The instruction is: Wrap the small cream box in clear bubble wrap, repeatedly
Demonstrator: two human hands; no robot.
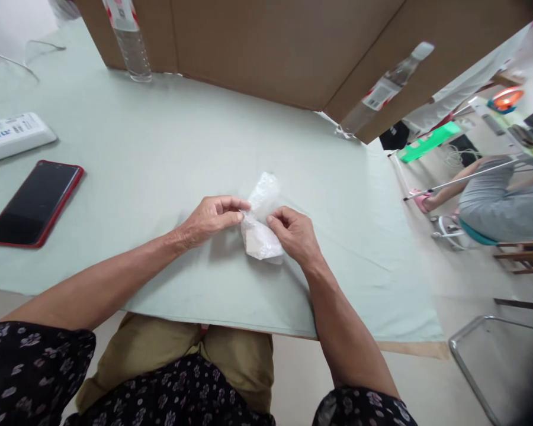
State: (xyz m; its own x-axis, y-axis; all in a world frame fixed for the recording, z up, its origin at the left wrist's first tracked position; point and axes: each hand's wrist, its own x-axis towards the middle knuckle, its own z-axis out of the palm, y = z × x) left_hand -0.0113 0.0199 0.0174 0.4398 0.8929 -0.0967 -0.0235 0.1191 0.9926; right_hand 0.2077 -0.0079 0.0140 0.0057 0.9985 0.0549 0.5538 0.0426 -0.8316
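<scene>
A piece of clear bubble wrap (pixel 265 192) stands crumpled over the cloth in front of me. Its lower part is folded around a small white object (pixel 258 244) whose kind I cannot make out. From the left, my left hand (pixel 213 219) pinches the wrap's edge between thumb and forefinger. My right hand (pixel 293 232) grips the opposite side of the wrap, thumb against curled fingers.
A pale green cloth (pixel 182 142) covers the table. A red-cased phone (pixel 33 204) and a white package (pixel 15 137) lie at left. Water bottles (pixel 134 50) (pixel 382 92) stand against a cardboard panel (pixel 266 47). A seated person (pixel 501 201) is at right, near a metal-framed chair (pixel 466 331).
</scene>
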